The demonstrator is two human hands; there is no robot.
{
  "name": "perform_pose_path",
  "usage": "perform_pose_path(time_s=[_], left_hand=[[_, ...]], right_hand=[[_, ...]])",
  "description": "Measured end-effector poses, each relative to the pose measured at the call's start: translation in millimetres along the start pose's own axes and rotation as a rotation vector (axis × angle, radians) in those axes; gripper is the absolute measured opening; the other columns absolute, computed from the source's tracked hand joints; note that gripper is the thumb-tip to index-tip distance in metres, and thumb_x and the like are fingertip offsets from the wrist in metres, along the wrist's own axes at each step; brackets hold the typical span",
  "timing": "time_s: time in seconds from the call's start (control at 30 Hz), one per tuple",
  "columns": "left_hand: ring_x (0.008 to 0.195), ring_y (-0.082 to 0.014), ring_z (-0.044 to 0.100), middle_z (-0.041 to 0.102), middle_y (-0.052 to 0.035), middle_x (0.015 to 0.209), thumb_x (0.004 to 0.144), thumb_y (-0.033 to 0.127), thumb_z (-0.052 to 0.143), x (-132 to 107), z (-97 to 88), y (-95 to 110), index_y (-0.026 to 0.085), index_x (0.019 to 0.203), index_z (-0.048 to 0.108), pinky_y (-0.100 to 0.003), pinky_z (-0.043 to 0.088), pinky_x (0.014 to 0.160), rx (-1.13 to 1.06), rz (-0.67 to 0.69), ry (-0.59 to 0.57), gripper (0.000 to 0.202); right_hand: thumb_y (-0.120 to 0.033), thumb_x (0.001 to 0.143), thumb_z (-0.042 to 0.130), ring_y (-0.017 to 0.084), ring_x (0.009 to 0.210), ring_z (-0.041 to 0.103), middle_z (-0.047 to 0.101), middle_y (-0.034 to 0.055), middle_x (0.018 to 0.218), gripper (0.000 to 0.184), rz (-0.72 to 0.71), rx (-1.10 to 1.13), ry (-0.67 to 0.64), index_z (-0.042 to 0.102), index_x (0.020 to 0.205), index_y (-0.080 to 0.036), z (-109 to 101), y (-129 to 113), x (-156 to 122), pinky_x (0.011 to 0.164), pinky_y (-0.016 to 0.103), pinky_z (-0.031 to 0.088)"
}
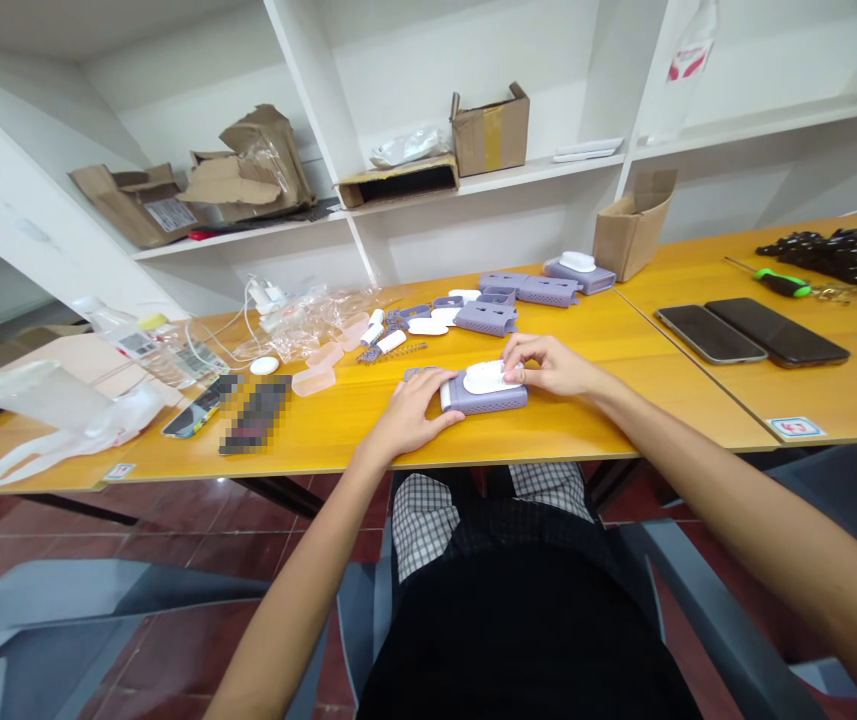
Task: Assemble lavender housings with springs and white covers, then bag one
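Note:
A lavender plastic case (499,400) lies on the table in front of me, with a white oval piece (484,378) on its top. My left hand (414,415) is closed around the case's left end, thumb along the near side and fingers over the far side. With bent fingers pressed together, my right hand (548,366) grips the right end of the white oval piece; its fingertips partly hide that end. Beyond them lie more lavender housings (486,317), white oval parts (426,326) and a metal spring (405,351). Another lavender case (582,277) with a white top sits farther back.
Translucent pink trays (314,380), clear plastic wrap (308,320) and a white round disc (264,366) lie to the left. Phones (777,332) and a green-handled screwdriver (782,283) are at the right. An open cardboard box (632,230) stands at the back, below shelves.

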State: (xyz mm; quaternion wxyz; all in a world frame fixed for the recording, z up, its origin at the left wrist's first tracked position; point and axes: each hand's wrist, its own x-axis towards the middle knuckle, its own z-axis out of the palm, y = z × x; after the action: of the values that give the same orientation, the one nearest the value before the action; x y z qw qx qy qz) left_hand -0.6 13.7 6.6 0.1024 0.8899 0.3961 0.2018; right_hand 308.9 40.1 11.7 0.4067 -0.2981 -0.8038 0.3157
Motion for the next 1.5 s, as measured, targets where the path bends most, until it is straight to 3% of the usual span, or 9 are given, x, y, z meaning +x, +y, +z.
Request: perform_pose_path(time_s=[0.57,1.1,1.5], left_hand=[[0.14,-0.0341,0.054,0.059,-0.0112,0.15,0.098,0.057,0.067,5,4.4,8,0.028,0.149,0.05,-0.056,0.041,0.117,0.031,-0.01,0.044,0.061],[0.144,-0.0321,0.054,0.06,-0.0097,0.153,0.098,0.049,0.07,4,-1.4,7,0.028,0.146,0.054,-0.055,0.04,0.122,-0.073,0.028,0.022,0.056],[0.145,-0.0324,0.055,0.059,-0.0106,0.155,0.098,0.049,0.068,5,-0.5,1,0.027,0.146,0.055,-0.056,0.041,0.124,-0.071,0.048,0.019,0.054]], right_hand=[[-0.045,0.089,0.078,0.024,0.083,0.063,0.07,0.0065,0.086,0.023,-0.03,-0.142,0.108,0.079,0.08,-0.024,1,3,1,0.082,0.043,0.049],[-0.048,0.084,0.082,0.021,0.075,0.059,0.067,0.0036,0.079,0.026,0.046,-0.016,0.037,0.08,0.078,-0.023,0,-4,1,0.076,0.039,0.047],[-0.05,0.088,0.078,0.022,0.075,0.059,0.067,0.0041,0.079,0.027,-0.046,-0.108,0.076,0.08,0.079,-0.024,13,-6,7,0.076,0.04,0.046]])
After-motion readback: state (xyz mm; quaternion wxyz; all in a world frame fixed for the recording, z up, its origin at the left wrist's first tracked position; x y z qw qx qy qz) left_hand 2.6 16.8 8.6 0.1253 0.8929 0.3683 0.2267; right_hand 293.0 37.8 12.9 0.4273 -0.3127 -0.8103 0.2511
